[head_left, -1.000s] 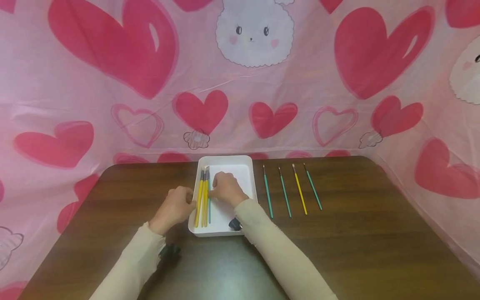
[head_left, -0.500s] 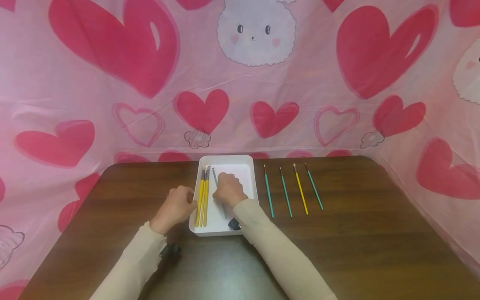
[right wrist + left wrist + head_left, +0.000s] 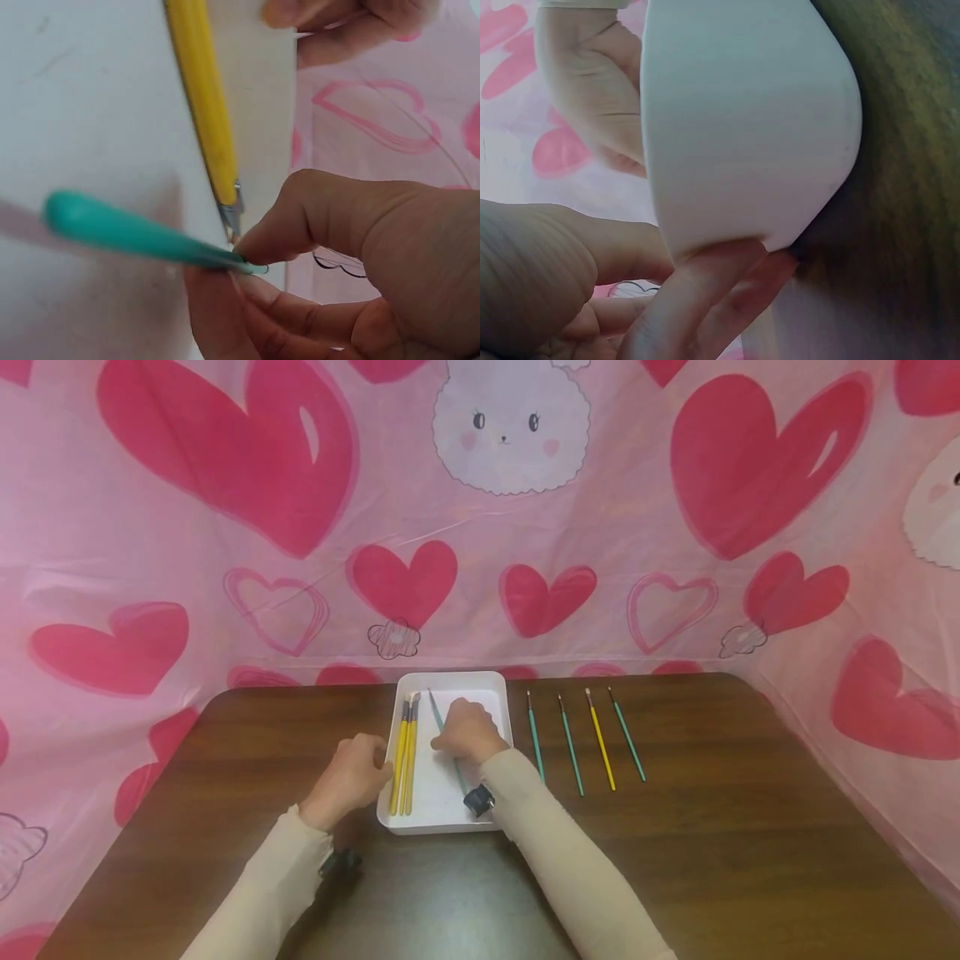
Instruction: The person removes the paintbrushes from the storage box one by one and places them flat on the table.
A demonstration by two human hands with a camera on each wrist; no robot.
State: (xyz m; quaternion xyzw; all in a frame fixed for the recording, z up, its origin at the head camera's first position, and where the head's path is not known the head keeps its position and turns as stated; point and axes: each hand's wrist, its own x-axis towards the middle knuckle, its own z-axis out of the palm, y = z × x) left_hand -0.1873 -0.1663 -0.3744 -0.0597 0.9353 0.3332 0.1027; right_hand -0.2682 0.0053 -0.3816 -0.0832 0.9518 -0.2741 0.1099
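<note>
My right hand [image 3: 471,731] pinches a teal paintbrush [image 3: 437,714] between thumb and fingers over the white tray [image 3: 431,814]. In the right wrist view the handle end of the teal paintbrush [image 3: 112,225] points away from the fingertips. At the tray's left side, my left hand [image 3: 351,781] holds the wall: its fingers [image 3: 705,289] lie against the outside, as the left wrist view shows, and the thumb reaches the rim. Several yellow paintbrushes [image 3: 397,777] lie side by side along the tray's left inside, bristles toward the back.
Right of the tray, three teal paintbrushes [image 3: 570,743] and a yellow paintbrush [image 3: 602,739] lie spaced apart on the brown wooden table [image 3: 712,843]. A pink heart-print cloth [image 3: 480,518] hangs behind the table and at both sides.
The right hand has drawn the teal paintbrush away from the yellow ones, rightward across the tray, and the brush has turned to a slant. The left hand stays at the tray's side.
</note>
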